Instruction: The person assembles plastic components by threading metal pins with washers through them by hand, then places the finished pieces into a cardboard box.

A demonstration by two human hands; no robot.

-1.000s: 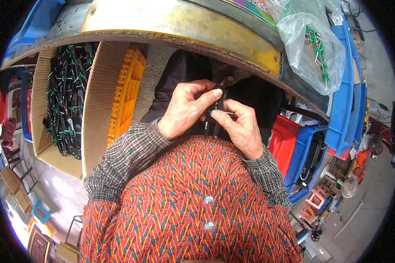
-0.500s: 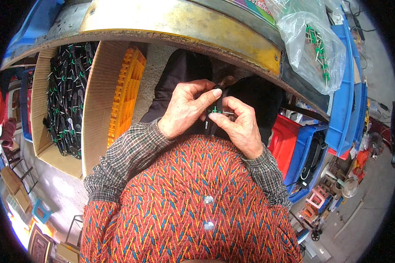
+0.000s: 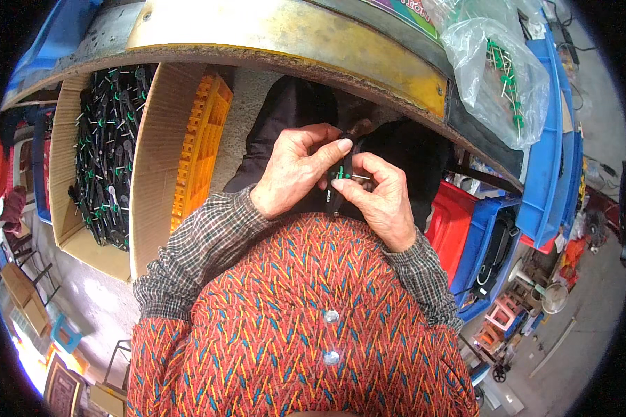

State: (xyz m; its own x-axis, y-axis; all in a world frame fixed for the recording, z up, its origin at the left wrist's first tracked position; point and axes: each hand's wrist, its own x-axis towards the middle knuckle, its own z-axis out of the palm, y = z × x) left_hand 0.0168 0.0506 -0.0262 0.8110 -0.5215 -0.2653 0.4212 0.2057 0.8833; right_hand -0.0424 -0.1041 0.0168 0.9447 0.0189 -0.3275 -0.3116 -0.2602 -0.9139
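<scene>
Green plastic marks the small black part (image 3: 339, 182) pinched between both hands at the centre of the view, just above the lap. The left hand (image 3: 295, 170) curls over it from nine o'clock, thumb and forefinger closed on its upper end. The right hand (image 3: 379, 198) comes in from four o'clock, fingertips (image 3: 342, 184) gripping the green collar, where a thin metal pin sticks out toward three o'clock. Both hands touch each other around the piece, and they hide most of it.

At twelve o'clock the worn yellow metal edge of a workbench (image 3: 292, 35) arcs overhead. On it, toward one o'clock, lies a clear plastic bag of green-tipped metal pins (image 3: 501, 76), against a blue plastic crate (image 3: 546, 139). At nine o'clock an open cardboard box (image 3: 153, 160) holds a heap of black parts with green collars (image 3: 108, 153); an orange plastic crate (image 3: 202, 139) stands just beside it. At three o'clock sit a red plastic bin (image 3: 455, 222) and another blue bin (image 3: 487, 243). Grey concrete floor (image 3: 243, 118) shows below the bench, between the orange crate and the dark trousers.
</scene>
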